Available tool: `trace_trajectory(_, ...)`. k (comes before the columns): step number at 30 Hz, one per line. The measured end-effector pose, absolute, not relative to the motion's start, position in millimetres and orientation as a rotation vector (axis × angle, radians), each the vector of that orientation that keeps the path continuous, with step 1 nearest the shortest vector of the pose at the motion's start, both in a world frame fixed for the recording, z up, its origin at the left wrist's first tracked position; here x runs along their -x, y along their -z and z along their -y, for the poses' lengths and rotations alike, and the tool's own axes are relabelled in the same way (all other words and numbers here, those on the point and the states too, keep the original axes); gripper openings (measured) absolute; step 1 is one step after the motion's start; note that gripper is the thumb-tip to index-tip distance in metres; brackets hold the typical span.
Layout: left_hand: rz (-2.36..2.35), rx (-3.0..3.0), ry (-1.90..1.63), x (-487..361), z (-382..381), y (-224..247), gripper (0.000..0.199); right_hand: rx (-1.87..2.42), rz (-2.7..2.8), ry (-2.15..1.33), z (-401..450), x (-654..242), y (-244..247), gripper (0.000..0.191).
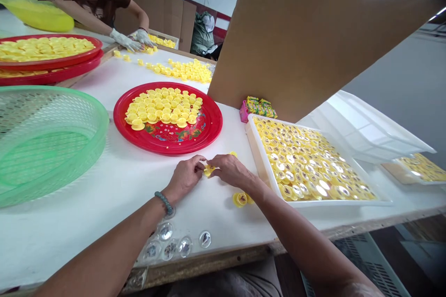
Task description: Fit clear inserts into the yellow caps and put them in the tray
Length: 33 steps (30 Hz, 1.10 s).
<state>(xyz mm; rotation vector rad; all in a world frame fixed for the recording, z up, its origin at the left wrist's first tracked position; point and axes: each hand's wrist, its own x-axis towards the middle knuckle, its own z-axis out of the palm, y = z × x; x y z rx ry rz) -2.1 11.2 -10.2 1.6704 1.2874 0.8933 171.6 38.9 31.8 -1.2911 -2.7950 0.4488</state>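
Yellow round plastic piece (208,170) pinched between my left hand (185,177) and right hand (232,170), apparently mid-assembly; steady pressure seems needed next.

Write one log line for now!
left hand, right hand: holding yellow piece | red tray: yellow caps | white bin: full | clear discs: on table

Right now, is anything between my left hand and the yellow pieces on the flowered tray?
Only the near rim of the flowered tray; nothing else visible blocks the left hand from the yellow pieces.
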Motion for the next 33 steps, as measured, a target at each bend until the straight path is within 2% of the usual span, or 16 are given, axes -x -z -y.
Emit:
trace_trajectory(8, -1.260, -1.618, -0.882, 2, -12, 12, 0.034, 1.285, 3.020, -0.186, -32, -165, -35, 0.010)
trace_trajectory(13, -1.251, -1.555, -0.870, 2, -13, 11, 0.031, 1.339, 3.136, -0.107, -33, -153, -49, 0.009)
trace_trajectory(19, -1.234, -1.393, -0.865, -2, -13, 10, 0.029, 1.391, 3.093, -0.167, -33, -153, -49, 0.012)
trace_trajectory(24, -1.241, -1.234, -0.782, -5, -10, 16, 0.033, 1.399, 2.934, -0.383, -18, -160, -38, 0.025)
trace_trajectory(33, -1.212, -1.235, -0.780, -7, -5, 12, 0.030, 1.448, 2.922, -0.221, 2, -159, -43, 0.014)
